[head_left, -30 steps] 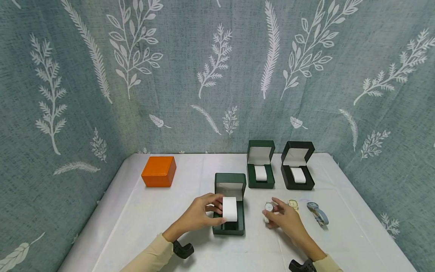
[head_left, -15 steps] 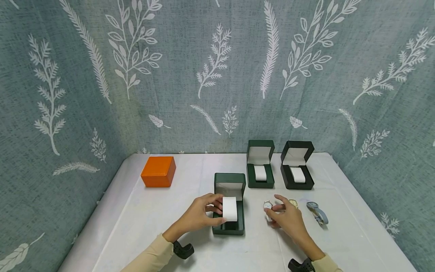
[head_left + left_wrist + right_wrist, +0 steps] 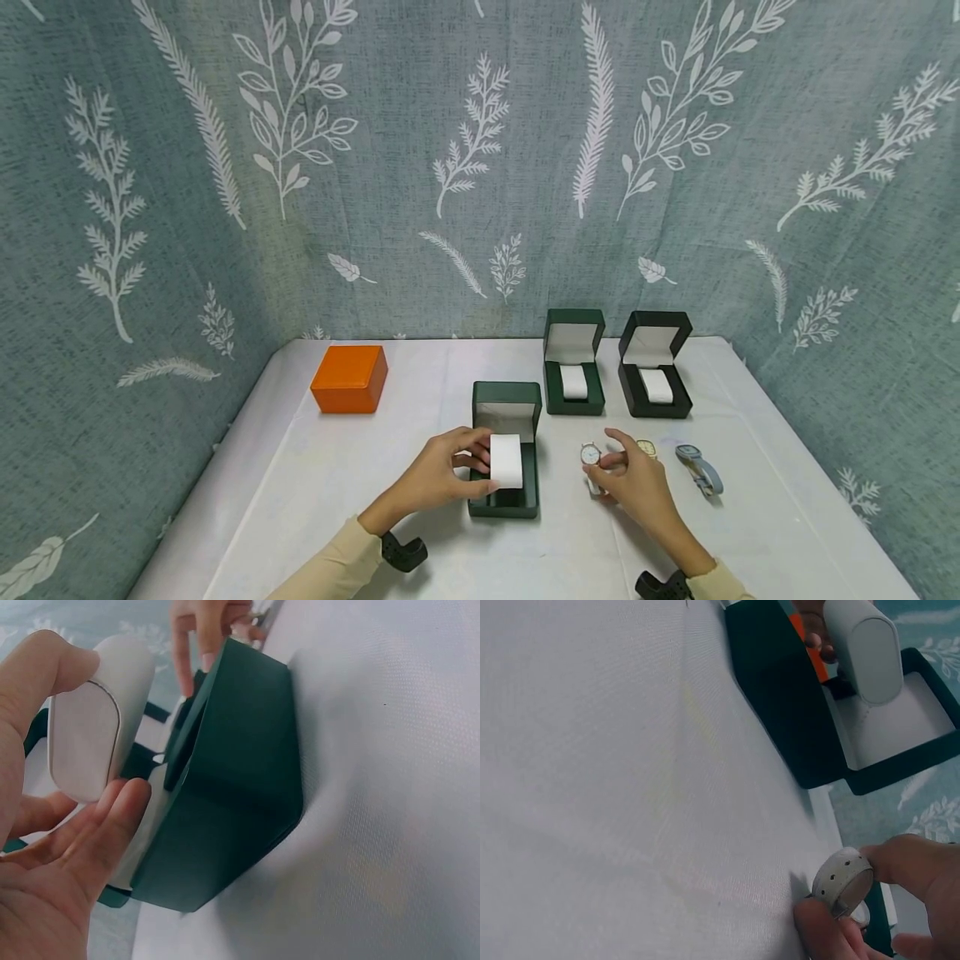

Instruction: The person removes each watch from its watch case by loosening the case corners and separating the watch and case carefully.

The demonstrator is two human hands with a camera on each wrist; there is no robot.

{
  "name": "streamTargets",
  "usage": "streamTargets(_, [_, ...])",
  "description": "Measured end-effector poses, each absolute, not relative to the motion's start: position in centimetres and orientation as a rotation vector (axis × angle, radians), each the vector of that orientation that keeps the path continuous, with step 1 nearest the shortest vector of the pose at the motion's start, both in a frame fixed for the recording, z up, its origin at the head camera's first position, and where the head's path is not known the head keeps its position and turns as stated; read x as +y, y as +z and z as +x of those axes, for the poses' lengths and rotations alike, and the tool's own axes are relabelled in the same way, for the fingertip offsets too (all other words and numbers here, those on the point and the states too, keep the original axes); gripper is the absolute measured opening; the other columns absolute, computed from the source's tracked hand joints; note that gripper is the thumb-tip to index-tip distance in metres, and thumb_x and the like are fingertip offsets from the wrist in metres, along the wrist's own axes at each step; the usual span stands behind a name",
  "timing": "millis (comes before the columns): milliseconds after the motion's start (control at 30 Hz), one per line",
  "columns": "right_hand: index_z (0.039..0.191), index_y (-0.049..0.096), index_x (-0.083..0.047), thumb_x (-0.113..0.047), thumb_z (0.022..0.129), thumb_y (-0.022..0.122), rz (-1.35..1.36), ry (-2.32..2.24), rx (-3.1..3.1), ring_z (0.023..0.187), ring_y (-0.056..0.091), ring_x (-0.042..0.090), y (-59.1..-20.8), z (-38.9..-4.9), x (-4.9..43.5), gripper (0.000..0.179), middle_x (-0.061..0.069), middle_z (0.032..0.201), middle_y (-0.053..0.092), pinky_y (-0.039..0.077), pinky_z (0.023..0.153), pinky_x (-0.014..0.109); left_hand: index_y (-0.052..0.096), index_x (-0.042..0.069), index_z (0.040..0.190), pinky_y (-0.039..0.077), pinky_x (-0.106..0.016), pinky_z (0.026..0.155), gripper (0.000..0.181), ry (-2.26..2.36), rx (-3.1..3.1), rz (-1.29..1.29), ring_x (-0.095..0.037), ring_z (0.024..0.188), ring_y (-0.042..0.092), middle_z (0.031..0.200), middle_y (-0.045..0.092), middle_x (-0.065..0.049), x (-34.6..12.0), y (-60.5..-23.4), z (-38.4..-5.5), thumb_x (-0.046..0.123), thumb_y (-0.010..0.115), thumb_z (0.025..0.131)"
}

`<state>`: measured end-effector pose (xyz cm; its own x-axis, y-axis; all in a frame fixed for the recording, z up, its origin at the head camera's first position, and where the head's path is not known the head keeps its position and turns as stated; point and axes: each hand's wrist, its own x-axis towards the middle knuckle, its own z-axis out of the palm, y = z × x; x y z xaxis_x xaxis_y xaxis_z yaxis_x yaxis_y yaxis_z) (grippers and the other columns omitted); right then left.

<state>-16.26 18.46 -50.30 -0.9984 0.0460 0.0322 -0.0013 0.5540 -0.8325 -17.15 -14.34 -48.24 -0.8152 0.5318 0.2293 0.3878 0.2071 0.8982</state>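
Observation:
My left hand (image 3: 435,471) holds a white watch cushion (image 3: 506,461) between thumb and fingers, over the open dark green watch box (image 3: 529,498). In the left wrist view the thumb lies on top of the cushion (image 3: 86,739) and the fingertips are beneath it. To the right of that box, my right hand (image 3: 637,487) pinches a wristwatch (image 3: 591,454) with a round pale dial. Its white strap (image 3: 832,879) shows punched holes in the right wrist view and is curved into a loop. Part of the watch is hidden by the fingers.
A gold-coloured watch (image 3: 647,448) lies behind my right hand, and a blue-strapped watch (image 3: 701,471) farther right. At the back stand an open green box (image 3: 555,400) and an open black box (image 3: 637,404), each with a white cushion. An orange box (image 3: 349,379) sits back left.
My right hand's index finger has lifted off the watch and the watch has shifted slightly left. My left hand keeps the cushion in the same place.

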Motion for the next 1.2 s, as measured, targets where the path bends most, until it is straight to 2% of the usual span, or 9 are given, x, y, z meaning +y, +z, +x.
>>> streamTargets(167, [0.144,0.056,-0.003,-0.02,0.085,0.087,-0.005,1.44,-2.732,0.064,0.068,0.011,-50.4,-16.3,18.7,0.069,0.006,0.099,0.072,0.054,0.053,0.026,0.057,0.001,0.14,0.058,-0.031,0.089,0.066,1.674,2.333,0.874,-0.021,0.103,0.065,0.116,0.061,-0.006,-14.4,-48.3,-17.2,0.01,0.088,0.082])
streamTargets(300, [0.132,0.066,-0.004,-0.016,0.084,0.086,0.027,1.422,-2.725,0.064,0.065,0.01,-50.4,-16.2,18.8,0.053,0.009,0.103,0.072,0.052,0.052,0.025,0.057,0.0,0.14,0.058,-0.032,0.089,0.066,1.668,2.35,0.874,-0.022,0.102,0.065,0.117,0.062,-0.007,-14.6,-48.3,-17.3,0.011,0.088,0.082])
streamTargets(433, [0.122,0.073,-0.007,-0.019,0.084,0.087,0.052,1.363,-2.721,0.064,0.061,0.01,-50.1,-16.2,19.0,0.041,0.01,0.109,0.071,0.049,0.05,0.025,0.056,-0.003,0.141,0.059,-0.035,0.089,0.067,1.662,2.378,0.891,-0.026,0.101,0.066,0.118,0.062,-0.01,-14.8,-47.9,-17.0,0.01,0.087,0.083])
streamTargets(633, [0.118,0.073,-0.009,-0.02,0.086,0.086,0.026,1.409,-2.734,0.068,0.063,0.013,-50.0,-16.2,19.3,0.037,0.011,0.113,0.069,0.051,0.053,0.027,0.055,-0.004,0.143,0.059,-0.038,0.089,0.069,1.651,2.391,0.879,-0.029,0.102,0.067,0.12,0.061,-0.011,-15.1,-48.0,-17.0,0.011,0.087,0.084])
streamTargets(767, [0.118,0.073,-0.009,-0.02,0.087,0.085,0.02,1.462,-2.731,0.066,0.065,0.014,-49.9,-16.2,19.3,0.035,0.011,0.114,0.068,0.052,0.053,0.027,0.054,-0.003,0.144,0.059,-0.036,0.088,0.07,1.646,2.396,0.885,-0.026,0.102,0.067,0.121,0.061,-0.009,-15.3,-48.6,-17.3,0.014,0.087,0.084])
streamTargets(933, [0.116,0.074,-0.011,-0.022,0.087,0.085,0.038,1.428,-2.733,0.069,0.063,0.013,-49.7,-16.2,19.4,0.033,0.009,0.112,0.069,0.051,0.053,0.027,0.055,-0.003,0.143,0.059,-0.036,0.088,0.07,1.653,2.402,0.882,-0.026,0.102,0.067,0.121,0.062,-0.009,-15.4,-48.6,-17.4,0.014,0.087,0.084])
streamTargets(1200, [0.112,0.076,-0.011,-0.024,0.086,0.086,0.176,1.331,-2.627,0.078,0.061,0.012,-49.2,-16.4,19.6,0.031,0.005,0.105,0.07,0.051,0.061,0.023,0.053,-0.006,0.144,0.059,-0.037,0.088,0.071,1.652,2.409,0.892,-0.027,0.102,0.067,0.121,0.062,-0.01,-15.4,-48.7,-17.3,0.015,0.087,0.085])
